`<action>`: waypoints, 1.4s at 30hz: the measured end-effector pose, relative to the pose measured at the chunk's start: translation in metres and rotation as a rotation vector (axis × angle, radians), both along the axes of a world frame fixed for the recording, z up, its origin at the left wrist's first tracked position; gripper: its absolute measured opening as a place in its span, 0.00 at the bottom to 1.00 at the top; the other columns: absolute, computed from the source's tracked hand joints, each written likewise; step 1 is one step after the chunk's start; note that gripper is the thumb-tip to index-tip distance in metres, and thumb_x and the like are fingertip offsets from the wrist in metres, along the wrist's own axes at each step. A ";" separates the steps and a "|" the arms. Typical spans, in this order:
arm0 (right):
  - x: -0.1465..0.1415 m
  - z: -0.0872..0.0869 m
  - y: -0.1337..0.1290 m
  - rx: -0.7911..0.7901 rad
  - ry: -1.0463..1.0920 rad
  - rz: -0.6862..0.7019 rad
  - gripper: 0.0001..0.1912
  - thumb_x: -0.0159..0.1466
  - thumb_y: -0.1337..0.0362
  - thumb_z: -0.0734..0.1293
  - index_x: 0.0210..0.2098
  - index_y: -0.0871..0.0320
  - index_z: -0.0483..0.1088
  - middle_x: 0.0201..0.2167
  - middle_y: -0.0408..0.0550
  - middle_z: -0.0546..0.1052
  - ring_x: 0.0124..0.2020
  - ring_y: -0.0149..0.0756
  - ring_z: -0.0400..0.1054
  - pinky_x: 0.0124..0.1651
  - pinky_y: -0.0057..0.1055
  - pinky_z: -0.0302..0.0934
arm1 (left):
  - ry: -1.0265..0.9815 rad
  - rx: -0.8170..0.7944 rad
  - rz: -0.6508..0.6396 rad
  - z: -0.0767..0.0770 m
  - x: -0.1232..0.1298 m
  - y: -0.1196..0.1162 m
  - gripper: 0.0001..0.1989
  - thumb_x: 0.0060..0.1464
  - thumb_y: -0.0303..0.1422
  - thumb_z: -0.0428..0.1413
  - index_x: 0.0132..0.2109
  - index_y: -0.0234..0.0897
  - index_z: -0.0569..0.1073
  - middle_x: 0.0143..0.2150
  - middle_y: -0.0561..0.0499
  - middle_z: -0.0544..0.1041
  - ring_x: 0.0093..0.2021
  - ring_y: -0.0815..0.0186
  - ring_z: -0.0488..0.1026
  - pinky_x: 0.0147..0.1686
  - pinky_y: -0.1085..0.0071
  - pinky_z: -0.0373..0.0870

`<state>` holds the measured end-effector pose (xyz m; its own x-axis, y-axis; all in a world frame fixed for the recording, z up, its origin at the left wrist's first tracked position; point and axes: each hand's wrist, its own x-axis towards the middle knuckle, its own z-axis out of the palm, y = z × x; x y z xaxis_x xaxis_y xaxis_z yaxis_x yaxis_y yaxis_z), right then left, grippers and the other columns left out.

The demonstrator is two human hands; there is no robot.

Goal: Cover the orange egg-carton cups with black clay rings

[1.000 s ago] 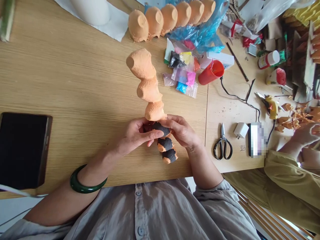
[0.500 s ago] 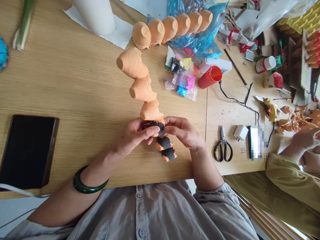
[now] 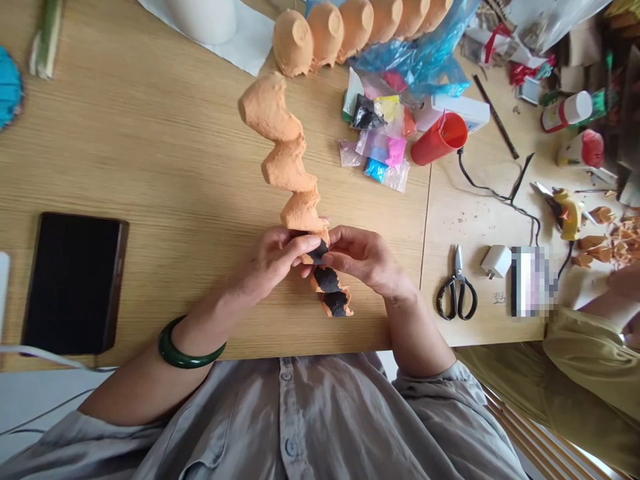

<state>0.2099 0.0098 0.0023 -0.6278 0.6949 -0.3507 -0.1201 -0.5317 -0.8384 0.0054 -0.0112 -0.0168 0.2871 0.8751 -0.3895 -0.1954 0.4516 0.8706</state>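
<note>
An orange egg-carton strip (image 3: 284, 163) of several cups runs from the middle of the table down to my hands. Its lower cups hold black material (image 3: 327, 279) inside orange rims. My left hand (image 3: 275, 263) grips the strip from the left, thumb on a black-filled cup. From the right, my right hand (image 3: 363, 260) pinches the same cup between thumb and fingers. Two more black-filled cups hang below my fingers. Farther back lies a second orange strip (image 3: 356, 28) with its cups upward, partly on a blue plastic bag (image 3: 425, 63).
Small clay packets (image 3: 377, 133), a red cup (image 3: 439, 139) and black-handled scissors (image 3: 457, 283) lie to the right. A black tablet (image 3: 75, 283) is at the left. Beyond a glue gun (image 3: 567, 213), a person's sleeve (image 3: 590, 353) shows at the far right.
The view has shifted, so the table items sit slightly higher and mostly farther right. Both hands still hold the strip, whose lower cups now face up more, showing more of the black.
</note>
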 end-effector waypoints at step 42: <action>0.001 -0.010 0.013 -0.304 0.020 -0.149 0.18 0.53 0.57 0.84 0.30 0.57 0.74 0.26 0.42 0.81 0.27 0.32 0.73 0.33 0.28 0.71 | -0.395 -0.088 0.024 0.004 0.002 0.003 0.17 0.53 0.41 0.79 0.37 0.32 0.85 0.27 0.53 0.71 0.25 0.74 0.62 0.22 0.77 0.66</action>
